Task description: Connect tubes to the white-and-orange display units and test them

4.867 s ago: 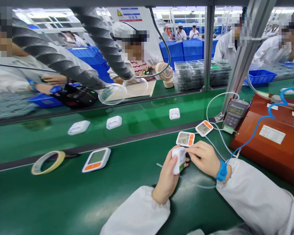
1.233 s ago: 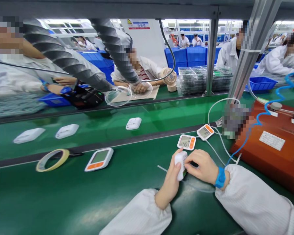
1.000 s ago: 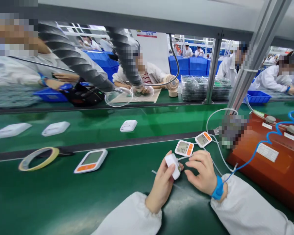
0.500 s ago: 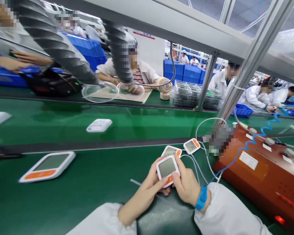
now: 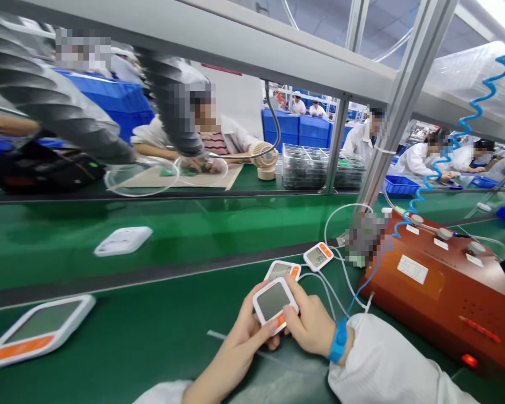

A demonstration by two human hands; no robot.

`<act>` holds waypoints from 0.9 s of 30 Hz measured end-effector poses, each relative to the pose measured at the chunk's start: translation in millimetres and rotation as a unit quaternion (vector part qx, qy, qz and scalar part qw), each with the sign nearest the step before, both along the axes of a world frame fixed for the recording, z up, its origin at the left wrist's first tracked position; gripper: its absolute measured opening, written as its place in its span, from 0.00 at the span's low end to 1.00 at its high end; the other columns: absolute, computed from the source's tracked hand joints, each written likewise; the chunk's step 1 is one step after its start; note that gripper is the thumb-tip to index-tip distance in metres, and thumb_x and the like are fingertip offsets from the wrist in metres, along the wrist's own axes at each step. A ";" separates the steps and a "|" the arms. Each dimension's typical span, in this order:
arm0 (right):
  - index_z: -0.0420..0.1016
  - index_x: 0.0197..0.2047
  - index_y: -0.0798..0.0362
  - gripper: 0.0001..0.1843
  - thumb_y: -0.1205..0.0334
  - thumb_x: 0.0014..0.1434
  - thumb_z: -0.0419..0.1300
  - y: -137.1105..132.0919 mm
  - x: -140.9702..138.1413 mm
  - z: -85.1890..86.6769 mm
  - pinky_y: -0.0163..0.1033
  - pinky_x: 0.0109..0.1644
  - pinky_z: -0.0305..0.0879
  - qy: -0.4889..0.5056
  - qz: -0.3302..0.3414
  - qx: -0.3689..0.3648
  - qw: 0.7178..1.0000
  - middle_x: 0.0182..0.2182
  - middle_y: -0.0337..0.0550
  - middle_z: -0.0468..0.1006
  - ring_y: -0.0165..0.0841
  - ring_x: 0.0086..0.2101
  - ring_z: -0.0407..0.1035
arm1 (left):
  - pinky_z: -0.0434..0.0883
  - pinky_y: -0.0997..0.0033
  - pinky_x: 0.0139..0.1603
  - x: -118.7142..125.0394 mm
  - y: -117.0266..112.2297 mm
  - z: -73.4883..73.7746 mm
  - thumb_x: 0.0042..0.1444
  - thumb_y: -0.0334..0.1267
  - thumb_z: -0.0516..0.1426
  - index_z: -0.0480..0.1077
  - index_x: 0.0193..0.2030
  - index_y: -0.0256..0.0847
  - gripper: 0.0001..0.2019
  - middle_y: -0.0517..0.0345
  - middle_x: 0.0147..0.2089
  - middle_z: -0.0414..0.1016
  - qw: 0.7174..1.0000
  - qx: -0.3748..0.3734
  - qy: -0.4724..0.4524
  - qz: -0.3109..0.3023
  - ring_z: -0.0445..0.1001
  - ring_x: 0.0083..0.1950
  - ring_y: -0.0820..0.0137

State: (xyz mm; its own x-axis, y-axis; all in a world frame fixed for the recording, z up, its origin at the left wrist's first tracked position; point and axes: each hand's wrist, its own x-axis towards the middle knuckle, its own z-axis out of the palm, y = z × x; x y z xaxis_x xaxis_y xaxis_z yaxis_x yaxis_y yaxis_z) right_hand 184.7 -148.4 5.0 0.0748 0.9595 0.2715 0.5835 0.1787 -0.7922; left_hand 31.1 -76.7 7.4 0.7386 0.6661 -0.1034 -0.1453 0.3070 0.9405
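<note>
Between my two hands is a white digital monitor (image 5: 274, 298) with a blank grey screen and an orange button panel. My left hand (image 5: 243, 332) grips its left and lower edge, thumb on the orange panel. The fingers of my right hand (image 5: 313, 322), above a blue wrist strap (image 5: 339, 341), close round its right side, with the thumb near the panel. Just behind lies a second monitor (image 5: 279, 270), partly hidden by the held one. Farther right a third monitor (image 5: 318, 256) shows digits, with clear tubes (image 5: 327, 289) near it.
An orange-brown box (image 5: 440, 297) with gauges and a lit red switch stands at right, below a coiled blue hose (image 5: 454, 140). A large-looking monitor (image 5: 42, 325) lies at left; a white casing (image 5: 123, 240) sits on the green belt (image 5: 219, 224). Metal posts and co-workers are beyond.
The view has shifted to the right, so things on the bench appear farther left and lower. Both hands keep their hold on the monitor, with little visible change in grip.
</note>
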 end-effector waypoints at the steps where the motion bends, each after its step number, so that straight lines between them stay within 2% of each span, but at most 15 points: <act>1: 0.49 0.72 0.60 0.33 0.60 0.66 0.47 0.6 0.1 1.3 0.35 0.34 0.70 -0.003 0.001 -0.005 1.000 0.27 0.42 0.78 0.35 0.26 0.73 | 0.68 0.71 0.29 0.2 0.3 0.1 0.51 0.50 0.66 0.39 0.69 0.46 0.48 0.59 0.34 0.75 1.000 0.002 0.006 0.003 0.69 0.27 0.72; 8: 0.52 0.72 0.61 0.34 0.58 0.65 0.47 2.7 0.7 7.6 0.36 0.35 0.69 -0.038 -0.005 0.001 0.999 0.27 0.43 0.77 0.36 0.27 0.73 | 0.68 0.69 0.31 -0.5 0.3 1.1 0.50 0.54 0.66 0.39 0.69 0.46 0.50 0.59 0.33 0.75 0.999 0.010 0.045 0.013 0.70 0.28 0.69; 15: 0.53 0.71 0.63 0.35 0.56 0.65 0.45 1.8 0.4 11.3 0.36 0.31 0.65 -0.092 -0.020 0.006 0.996 0.27 0.45 0.78 0.38 0.25 0.72 | 0.68 0.68 0.31 -1.5 2.8 -6.3 0.49 0.53 0.66 0.38 0.70 0.47 0.51 0.59 0.33 0.75 0.998 0.014 0.051 0.016 0.70 0.28 0.68; 21: 0.54 0.71 0.61 0.34 0.57 0.64 0.46 1.5 -0.8 14.2 0.34 0.29 0.62 -0.067 -0.020 0.001 0.998 0.24 0.41 0.75 0.36 0.24 0.70 | 0.67 0.68 0.31 -0.8 2.7 -6.8 0.50 0.52 0.66 0.39 0.70 0.47 0.49 0.60 0.32 0.74 0.998 0.017 0.048 0.021 0.70 0.28 0.69; 27: 0.54 0.71 0.62 0.35 0.56 0.64 0.45 1.4 -1.6 9.8 0.35 0.29 0.60 -0.073 -0.026 0.006 0.997 0.26 0.44 0.77 0.37 0.24 0.70 | 0.67 0.68 0.30 -1.8 2.7 -13.9 0.52 0.51 0.65 0.39 0.70 0.47 0.48 0.58 0.34 0.75 0.999 0.017 0.031 0.016 0.70 0.28 0.70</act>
